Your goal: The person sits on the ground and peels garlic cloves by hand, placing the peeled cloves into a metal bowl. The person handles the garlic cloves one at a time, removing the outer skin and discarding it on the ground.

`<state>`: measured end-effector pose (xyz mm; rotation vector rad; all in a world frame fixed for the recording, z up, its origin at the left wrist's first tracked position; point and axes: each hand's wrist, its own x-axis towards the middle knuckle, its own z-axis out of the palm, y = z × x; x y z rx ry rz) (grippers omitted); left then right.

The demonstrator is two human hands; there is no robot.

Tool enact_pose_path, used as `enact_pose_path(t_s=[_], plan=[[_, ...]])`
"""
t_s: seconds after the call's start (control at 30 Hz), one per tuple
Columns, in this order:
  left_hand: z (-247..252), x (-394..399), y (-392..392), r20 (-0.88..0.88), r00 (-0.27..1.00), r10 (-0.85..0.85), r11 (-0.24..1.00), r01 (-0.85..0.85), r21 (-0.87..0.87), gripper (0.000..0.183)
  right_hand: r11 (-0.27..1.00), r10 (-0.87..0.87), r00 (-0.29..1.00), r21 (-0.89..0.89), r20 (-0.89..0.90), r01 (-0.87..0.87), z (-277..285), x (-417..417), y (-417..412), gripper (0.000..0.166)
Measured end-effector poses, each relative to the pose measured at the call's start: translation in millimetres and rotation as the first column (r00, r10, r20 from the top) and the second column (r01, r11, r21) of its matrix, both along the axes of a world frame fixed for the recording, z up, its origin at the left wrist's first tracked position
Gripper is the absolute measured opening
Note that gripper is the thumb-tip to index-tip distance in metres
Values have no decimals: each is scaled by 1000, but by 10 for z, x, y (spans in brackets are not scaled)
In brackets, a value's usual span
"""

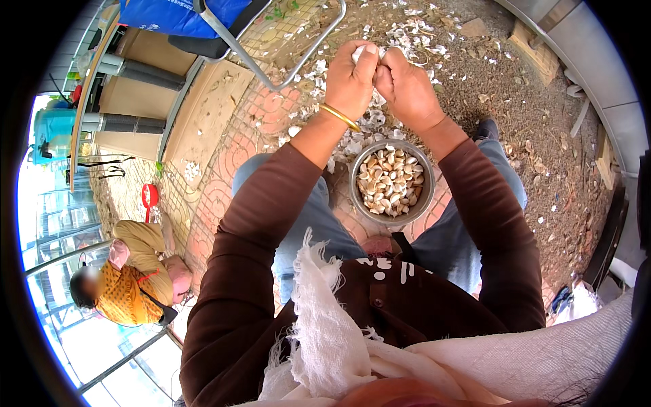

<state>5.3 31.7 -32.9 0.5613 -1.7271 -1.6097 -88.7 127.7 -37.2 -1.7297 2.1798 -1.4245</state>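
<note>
Between the fingers of both hands is a whitish garlic bulb, mostly covered by them. My left hand, with a gold bangle at its wrist, grips it from the left. My right hand presses against it from the right, thumb and fingers bent; the hands meet. Below the hands a round steel bowl full of garlic cloves stands on the paving between my knees. White garlic skins lie scattered around and beyond the bowl.
A metal chair frame with a blue bag is at the upper left. Another person sits low at the left near a red object. Cardboard lies on the paving. Wood blocks line the wall at right.
</note>
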Motion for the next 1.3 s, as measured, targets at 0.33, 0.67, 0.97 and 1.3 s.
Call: enact_pose_path(t_s=[0.33,0.67,0.97,1.3], plan=[[-34,-20,-67,29,998,-47,994,44,104,35,998,21,999,-61,-26,-22,-81,-49,-8,22],[-37,-61,-4,-10,999,-33,860,34,509,31,995,-28,976,-96,-218,7,-116,-85,-55,20],[-56,-80,-14,30,997,-74,869,50,493,47,992,-117,983,-58,-142,110,-100,-34,-72,16],[-84,-53,-81,127,986,-110,968,77,241,51,997,-11,994,-78,108,19,-83,-67,-36,16]])
